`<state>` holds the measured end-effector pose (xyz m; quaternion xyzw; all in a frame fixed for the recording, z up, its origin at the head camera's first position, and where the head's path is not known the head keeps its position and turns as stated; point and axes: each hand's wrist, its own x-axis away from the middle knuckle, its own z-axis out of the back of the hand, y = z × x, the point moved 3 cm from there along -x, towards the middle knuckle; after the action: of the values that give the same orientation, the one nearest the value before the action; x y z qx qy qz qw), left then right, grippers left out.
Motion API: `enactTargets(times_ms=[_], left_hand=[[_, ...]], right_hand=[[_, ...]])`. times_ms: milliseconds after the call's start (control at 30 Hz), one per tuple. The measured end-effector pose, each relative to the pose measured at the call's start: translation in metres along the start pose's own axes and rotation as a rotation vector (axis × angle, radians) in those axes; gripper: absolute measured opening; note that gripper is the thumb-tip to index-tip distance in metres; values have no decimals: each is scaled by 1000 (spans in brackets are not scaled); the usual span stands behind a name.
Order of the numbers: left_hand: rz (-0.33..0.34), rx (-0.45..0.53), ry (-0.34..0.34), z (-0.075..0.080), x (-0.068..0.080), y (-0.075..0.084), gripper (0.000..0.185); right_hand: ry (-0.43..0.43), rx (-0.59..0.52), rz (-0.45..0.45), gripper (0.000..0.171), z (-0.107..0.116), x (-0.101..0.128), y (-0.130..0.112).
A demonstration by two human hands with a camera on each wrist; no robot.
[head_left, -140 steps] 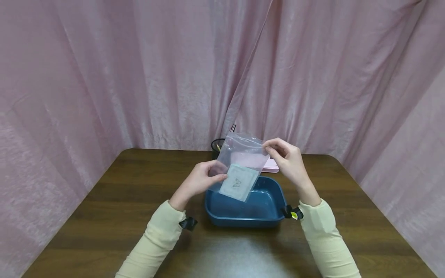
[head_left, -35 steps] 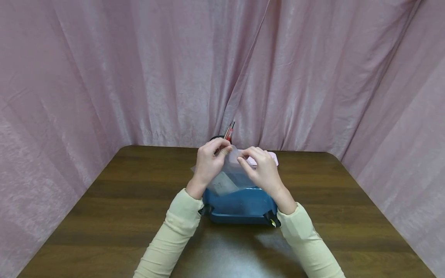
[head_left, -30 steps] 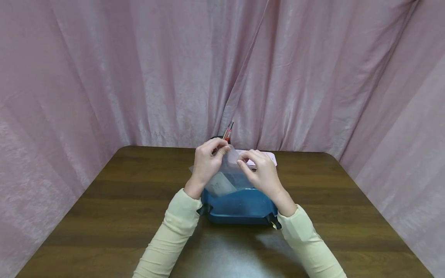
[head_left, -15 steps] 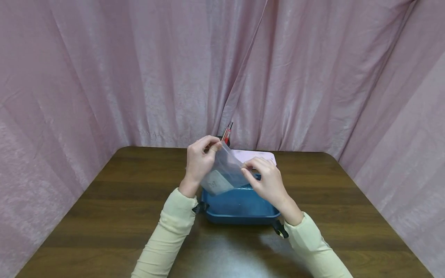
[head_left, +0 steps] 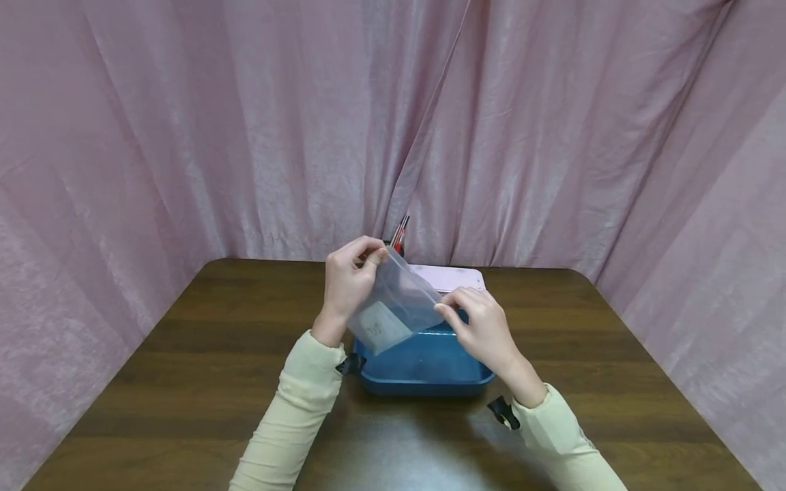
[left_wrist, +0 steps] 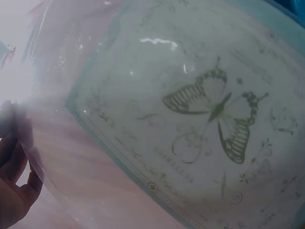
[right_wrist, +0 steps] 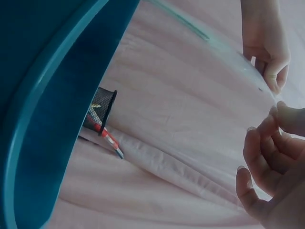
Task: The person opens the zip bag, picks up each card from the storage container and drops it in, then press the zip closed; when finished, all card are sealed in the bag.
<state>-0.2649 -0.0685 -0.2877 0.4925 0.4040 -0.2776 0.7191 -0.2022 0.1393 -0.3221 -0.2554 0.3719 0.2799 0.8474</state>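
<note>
A clear zip bag [head_left: 402, 296] hangs tilted above a blue plastic tub [head_left: 424, 368]. Inside it is a pale card [head_left: 381, 327] with a butterfly print [left_wrist: 214, 119], which fills the left wrist view. My left hand [head_left: 371, 258] pinches the bag's upper left end. My right hand [head_left: 443, 310] pinches the top edge at its lower right end, thumb and forefinger together. In the right wrist view the right fingers [right_wrist: 267, 162] curl near the bag's edge [right_wrist: 224, 47], with the left hand [right_wrist: 264, 43] across from them.
The tub stands mid-table on a dark wooden table [head_left: 184, 382]. Behind it are a black mesh pen cup [head_left: 398, 239] with red pens and a pink pad [head_left: 451, 276]. Pink curtains [head_left: 184, 136] close in the back and both sides.
The hands have drawn apart along the bag's top edge: the left went up and left, the right slid right and down. The bag now slants over the tub.
</note>
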Motion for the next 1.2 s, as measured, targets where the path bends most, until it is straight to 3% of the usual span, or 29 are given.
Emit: enactTargets(times_ms=[133, 300, 467, 633, 700, 767, 867, 967, 1067, 1200], left_hand=[[38, 34, -29, 3, -1, 0, 9], [181, 189, -179, 11, -2, -4, 11], [386, 291, -377, 17, 2, -13, 27], [486, 192, -677, 11, 16, -31, 50], [535, 201, -768, 7, 26, -40, 54], [592, 269, -826, 3, 36, -47, 55], [648, 396, -896, -3, 50, -53, 48], [643, 495, -932, -7, 58, -52, 39], [618, 506, -921, -8, 58, -51, 30], [613, 452, -894, -3, 53, -49, 26]], right_hand=[[18, 4, -22, 11, 0, 0, 3], [113, -54, -24, 10, 6, -4, 9], [205, -120, 5, 10, 15, -13, 12], [266, -149, 7, 8, 23, -24, 11], [287, -158, 2, 8, 25, -27, 11], [303, -172, -6, 8, 27, -29, 12], [313, -183, -15, 8, 28, -30, 13], [303, -186, -29, 8, 28, -29, 15], [282, -190, -53, 6, 27, -27, 19], [223, -213, -115, 3, 27, -25, 28]])
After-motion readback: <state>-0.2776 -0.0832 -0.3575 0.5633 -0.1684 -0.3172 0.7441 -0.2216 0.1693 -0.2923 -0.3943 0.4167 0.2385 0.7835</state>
